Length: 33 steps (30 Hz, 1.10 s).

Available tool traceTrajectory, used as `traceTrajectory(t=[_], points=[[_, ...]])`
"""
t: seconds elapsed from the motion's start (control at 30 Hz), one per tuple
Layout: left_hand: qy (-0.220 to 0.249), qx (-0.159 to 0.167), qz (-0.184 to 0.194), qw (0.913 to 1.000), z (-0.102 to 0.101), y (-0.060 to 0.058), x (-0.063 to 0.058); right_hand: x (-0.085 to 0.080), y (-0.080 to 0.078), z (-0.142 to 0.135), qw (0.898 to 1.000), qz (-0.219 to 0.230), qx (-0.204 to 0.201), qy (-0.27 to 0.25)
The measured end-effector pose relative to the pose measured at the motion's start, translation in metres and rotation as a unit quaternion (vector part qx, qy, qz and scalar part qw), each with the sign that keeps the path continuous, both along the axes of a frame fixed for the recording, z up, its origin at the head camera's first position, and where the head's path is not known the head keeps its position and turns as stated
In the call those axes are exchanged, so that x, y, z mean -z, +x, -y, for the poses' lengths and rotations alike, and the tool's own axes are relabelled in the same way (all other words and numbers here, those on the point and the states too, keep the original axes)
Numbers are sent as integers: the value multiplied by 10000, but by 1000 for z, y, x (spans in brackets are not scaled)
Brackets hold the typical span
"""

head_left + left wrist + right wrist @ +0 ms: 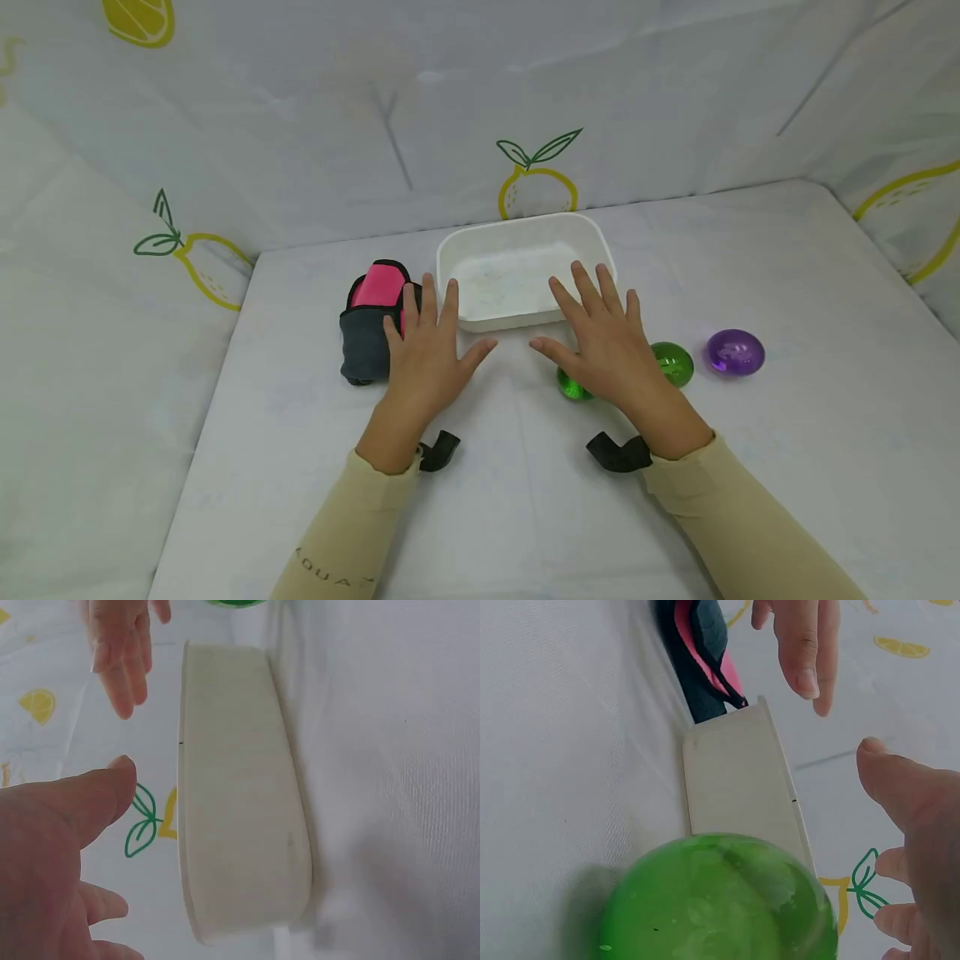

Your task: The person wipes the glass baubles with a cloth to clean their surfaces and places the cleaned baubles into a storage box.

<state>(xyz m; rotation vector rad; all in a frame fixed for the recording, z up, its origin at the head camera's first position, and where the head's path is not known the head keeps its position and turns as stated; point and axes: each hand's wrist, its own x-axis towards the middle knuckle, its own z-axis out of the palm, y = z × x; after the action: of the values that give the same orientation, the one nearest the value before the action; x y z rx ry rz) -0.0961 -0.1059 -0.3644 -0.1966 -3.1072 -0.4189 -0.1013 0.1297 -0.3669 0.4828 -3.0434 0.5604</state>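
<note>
Both hands hover over the table with fingers spread, holding nothing. In the head view the left hand (426,367) overlaps a pink and dark-grey fabric pouch (365,333) with black edging. The right hand (611,354) overlaps the front right corner of a white plastic basin (498,279). Partly hidden under the right hand is a clear green ball (574,385); a second green ball (673,363) shows beside its wrist. Farther right lies a clear purple ball (736,352). The right wrist view has a green ball (720,900) large in front, with the basin (735,776) behind.
A white cloth (525,517) covers the table, and a white lemon-print curtain (300,125) rises behind it and at both sides. Black curved pieces (441,451) sit at the inner side of each wrist, by the beige sleeves (345,533).
</note>
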Motion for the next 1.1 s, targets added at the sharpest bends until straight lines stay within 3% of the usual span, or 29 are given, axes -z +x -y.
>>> traceTrajectory(t=[0.47, 0.77, 0.97, 1.1], points=[[153, -187, 66, 9997, 25, -1, -6, -4, 7, -10, 9999, 90, 15, -56], [107, -432, 661, 9968, 59, -4, -5, -4, 13, -28, 9997, 128, 48, -198], [159, -769, 1006, 9918, 84, -8, -2, -4, 20, -41, 9992, -122, -108, -362], [138, -979, 1248, 9873, 90, -10, 2, -4, 25, -45, 9996, -62, -181, -197]])
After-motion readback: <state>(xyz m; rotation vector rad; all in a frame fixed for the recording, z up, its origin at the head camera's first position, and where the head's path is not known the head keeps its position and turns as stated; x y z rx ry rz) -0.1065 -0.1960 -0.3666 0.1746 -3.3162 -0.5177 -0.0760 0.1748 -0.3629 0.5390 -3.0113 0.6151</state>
